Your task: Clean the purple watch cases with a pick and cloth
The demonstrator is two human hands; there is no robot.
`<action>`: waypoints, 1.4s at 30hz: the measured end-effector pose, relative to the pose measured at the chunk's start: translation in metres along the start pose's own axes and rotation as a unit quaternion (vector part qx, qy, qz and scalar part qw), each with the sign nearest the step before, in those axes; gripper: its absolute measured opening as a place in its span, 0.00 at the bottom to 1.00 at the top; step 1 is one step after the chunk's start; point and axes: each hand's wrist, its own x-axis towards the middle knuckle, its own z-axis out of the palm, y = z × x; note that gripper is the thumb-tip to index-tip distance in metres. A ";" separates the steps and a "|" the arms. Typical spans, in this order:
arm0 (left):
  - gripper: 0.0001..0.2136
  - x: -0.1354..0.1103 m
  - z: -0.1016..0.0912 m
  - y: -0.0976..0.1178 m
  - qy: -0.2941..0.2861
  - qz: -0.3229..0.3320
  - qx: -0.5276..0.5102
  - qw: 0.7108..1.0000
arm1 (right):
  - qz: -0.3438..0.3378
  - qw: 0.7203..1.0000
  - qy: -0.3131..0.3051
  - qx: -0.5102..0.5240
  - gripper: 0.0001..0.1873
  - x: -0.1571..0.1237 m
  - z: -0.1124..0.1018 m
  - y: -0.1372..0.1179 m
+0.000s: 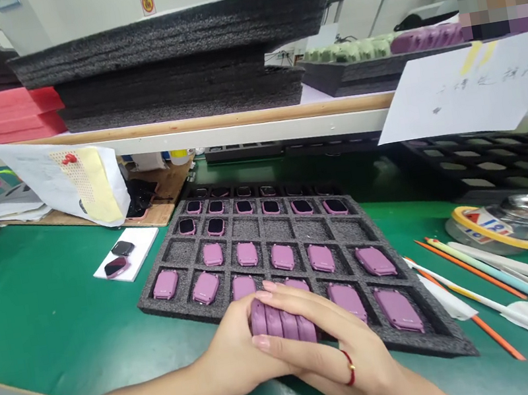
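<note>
Several purple watch cases (284, 322), pressed side by side in a row, are held between my two hands. Around their left end my left hand (237, 345) is closed, while my right hand (340, 345), with a red ring on one finger, wraps over their top and right side. Just beyond and partly under my hands lies a black foam tray (269, 230) divided into square pockets. Its nearer rows hold purple watch cases (321, 258) with backs up; farther rows hold ones with dark screens (216, 226). My hands hide part of the nearest row.
Left of the tray, a white pad (137, 244) carries two dark-faced watch pieces. On the right are a clear jar (499, 227) with a metal top, pens and swabs. A shelf (243, 130) crosses above, loaded with black foam stacks (179, 44). Someone's blurred figure appears top right.
</note>
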 end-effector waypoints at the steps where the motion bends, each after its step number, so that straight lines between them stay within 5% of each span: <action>1: 0.17 0.000 0.000 0.000 0.005 0.002 0.001 1.000 | 0.004 1.000 -0.006 0.009 0.18 0.001 -0.002 -0.001; 4: 0.22 -0.003 0.001 0.000 -0.004 -0.004 -0.007 1.000 | 0.053 0.992 -0.024 0.111 0.11 0.004 -0.011 -0.005; 7: 0.26 -0.006 -0.002 0.001 0.025 0.003 0.043 0.999 | 0.154 0.962 0.024 0.224 0.19 0.003 -0.018 -0.004; 13: 0.21 -0.009 -0.006 0.000 -0.005 0.104 0.161 0.981 | 0.375 0.848 0.191 0.323 0.15 0.000 -0.006 0.010; 19: 0.20 -0.008 -0.007 -0.002 -0.006 0.169 0.154 0.973 | 0.452 0.780 0.094 0.422 0.25 0.005 0.000 0.002; 27: 0.23 -0.007 -0.005 -0.002 -0.013 0.211 0.134 0.968 | 0.475 0.736 -0.021 0.481 0.39 0.004 -0.005 -0.004; 32: 0.17 -0.004 -0.003 -0.006 0.003 0.251 0.163 0.954 | 0.484 0.726 -0.035 0.486 0.55 0.012 -0.004 -0.013; 36: 0.18 -0.002 -0.007 -0.012 -0.028 0.261 0.169 0.950 | 0.514 0.750 -0.005 0.415 0.62 0.014 0.002 -0.020; 40: 0.37 -0.005 -0.010 -0.017 -0.030 0.250 0.191 0.949 | 0.445 0.825 0.035 0.347 0.63 0.007 0.005 -0.021; 42: 0.50 -0.006 -0.008 -0.015 -0.024 0.167 0.131 0.977 | 0.371 0.883 0.053 0.283 0.61 0.003 0.003 -0.018</action>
